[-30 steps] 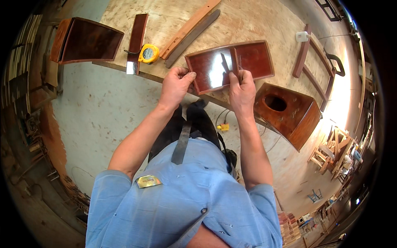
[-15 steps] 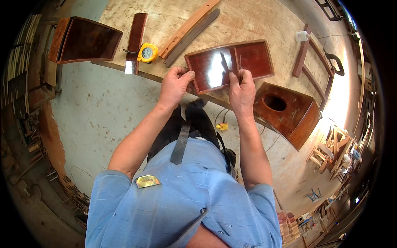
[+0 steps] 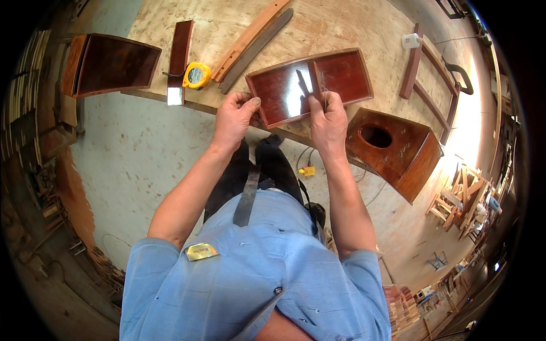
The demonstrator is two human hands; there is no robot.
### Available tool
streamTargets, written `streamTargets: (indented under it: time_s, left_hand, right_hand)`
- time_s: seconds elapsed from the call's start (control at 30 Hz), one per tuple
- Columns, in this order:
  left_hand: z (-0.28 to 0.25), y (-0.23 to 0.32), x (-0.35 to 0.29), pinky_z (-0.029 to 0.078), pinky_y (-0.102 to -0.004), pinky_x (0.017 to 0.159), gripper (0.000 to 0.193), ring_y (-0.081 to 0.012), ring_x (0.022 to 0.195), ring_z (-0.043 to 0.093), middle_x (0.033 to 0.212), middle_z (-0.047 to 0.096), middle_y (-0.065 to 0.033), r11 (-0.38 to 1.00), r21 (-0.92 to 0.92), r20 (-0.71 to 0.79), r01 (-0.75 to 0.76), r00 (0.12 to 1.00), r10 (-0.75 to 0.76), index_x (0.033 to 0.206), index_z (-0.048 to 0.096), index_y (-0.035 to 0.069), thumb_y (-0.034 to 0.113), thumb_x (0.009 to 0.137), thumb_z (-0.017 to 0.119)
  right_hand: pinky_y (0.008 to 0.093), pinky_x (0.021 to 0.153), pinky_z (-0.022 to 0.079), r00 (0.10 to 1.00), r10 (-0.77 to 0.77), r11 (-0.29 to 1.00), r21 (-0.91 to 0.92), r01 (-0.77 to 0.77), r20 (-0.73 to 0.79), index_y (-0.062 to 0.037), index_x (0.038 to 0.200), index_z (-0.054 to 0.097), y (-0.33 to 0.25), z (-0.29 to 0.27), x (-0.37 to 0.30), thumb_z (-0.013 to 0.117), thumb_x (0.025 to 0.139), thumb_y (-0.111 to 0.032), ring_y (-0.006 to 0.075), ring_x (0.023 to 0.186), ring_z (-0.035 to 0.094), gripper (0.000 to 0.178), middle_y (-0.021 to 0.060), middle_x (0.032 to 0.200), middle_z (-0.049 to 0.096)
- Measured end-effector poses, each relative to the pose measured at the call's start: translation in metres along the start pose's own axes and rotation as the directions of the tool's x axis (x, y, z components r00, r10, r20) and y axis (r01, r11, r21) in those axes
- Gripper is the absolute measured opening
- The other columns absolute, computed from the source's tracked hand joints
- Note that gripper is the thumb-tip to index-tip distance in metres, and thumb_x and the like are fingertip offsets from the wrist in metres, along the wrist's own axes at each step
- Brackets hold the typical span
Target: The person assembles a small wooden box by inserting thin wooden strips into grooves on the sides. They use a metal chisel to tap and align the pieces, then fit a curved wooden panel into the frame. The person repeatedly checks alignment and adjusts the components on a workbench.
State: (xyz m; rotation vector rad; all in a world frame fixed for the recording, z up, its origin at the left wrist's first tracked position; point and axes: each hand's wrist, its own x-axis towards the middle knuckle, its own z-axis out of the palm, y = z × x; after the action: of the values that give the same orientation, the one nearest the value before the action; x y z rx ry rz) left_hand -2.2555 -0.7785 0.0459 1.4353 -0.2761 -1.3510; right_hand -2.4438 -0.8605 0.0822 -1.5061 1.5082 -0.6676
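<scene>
Two hands, left hand (image 3: 234,116) and right hand (image 3: 329,118), hold a glossy reddish curved wooden panel (image 3: 310,85).

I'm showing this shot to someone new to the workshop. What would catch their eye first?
Likely the glossy red-brown wooden panel at the workbench edge, with the left hand gripping its near corner and the right hand pressing a thin blade-like tool onto it. Next, the yellow tape measure further left.

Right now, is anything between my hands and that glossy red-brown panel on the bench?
Nothing visible. The left hand already grips the red-brown panel at its near left corner, and the right hand rests on its near edge, holding a thin dark tool against the surface.
</scene>
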Motion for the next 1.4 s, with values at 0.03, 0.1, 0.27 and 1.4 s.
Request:
streamTargets:
  time_s: [0.03,0.1,0.27,1.4]
  left_hand:
    - [0.001,0.003,-0.001,0.057,-0.0284,0.059,0.021,-0.0158,0.073,0.068,0.090,0.069,-0.0108,1.000,0.002,0.000,0.003,1.000,-0.003,0.105,0.058,-0.003,0.014,0.096,0.067]
    - [0.002,0.004,-0.002,0.058,-0.0288,0.059,0.021,-0.0163,0.073,0.068,0.090,0.069,-0.0112,1.000,0.005,0.001,0.007,1.000,-0.007,0.105,0.058,-0.003,0.014,0.096,0.067]
    - [-0.002,0.006,0.000,0.058,-0.0291,0.059,0.021,-0.0167,0.072,0.068,0.090,0.069,-0.0115,0.999,0.014,0.029,0.041,0.999,-0.041,0.104,0.058,-0.003,0.014,0.096,0.067]
    - [-0.003,0.012,0.000,0.050,-0.0236,0.058,0.018,-0.0142,0.067,0.068,0.083,0.071,-0.0074,0.975,0.188,0.035,0.116,0.992,-0.125,0.099,0.059,0.005,0.023,0.100,0.062]
  right_hand:
    - [0.0392,0.075,0.051,1.000,0.002,1.000,0.007,-0.002,0.003,-0.0003,0.097,0.061,0.000,0.000,0.000,0.067,0.093,-0.018,0.0305,0.079,0.067,0.019,0.0174,0.083,0.067]
    - [0.0396,0.075,0.051,1.000,0.001,1.000,-0.001,-0.001,0.005,-0.0002,0.097,0.061,0.000,0.000,0.000,0.066,0.093,-0.018,0.0313,0.080,0.067,0.019,0.0178,0.083,0.068]
    - [0.0405,0.077,0.051,1.000,-0.008,0.999,-0.042,0.008,0.006,0.0000,0.098,0.061,-0.003,-0.002,0.000,0.066,0.093,-0.019,0.0335,0.082,0.067,0.021,0.0189,0.085,0.068]
    - [0.0424,0.075,0.052,1.000,-0.004,1.000,0.014,0.005,-0.023,-0.0010,0.098,0.062,0.002,0.002,-0.001,0.069,0.091,-0.015,0.0381,0.083,0.067,0.017,0.0197,0.089,0.068]
